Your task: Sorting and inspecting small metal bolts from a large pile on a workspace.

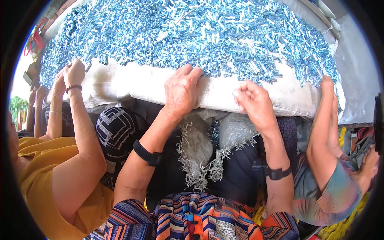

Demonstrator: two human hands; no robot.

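Over on the left, a co-worker's hand [74,72] touched the heap's edge. Centre-left, the left hand [182,90] lay flat, fingers spread loosely on the coarse woven sack cloth [132,82], tips reaching the small blue-grey metal tubes [200,36] heaped across the far worktop. Rightward, the right hand [256,102] curled narrow; whether it pinched a piece, I couldn't tell. Sorting seemed underway; picking one tube would need fine fingertips.
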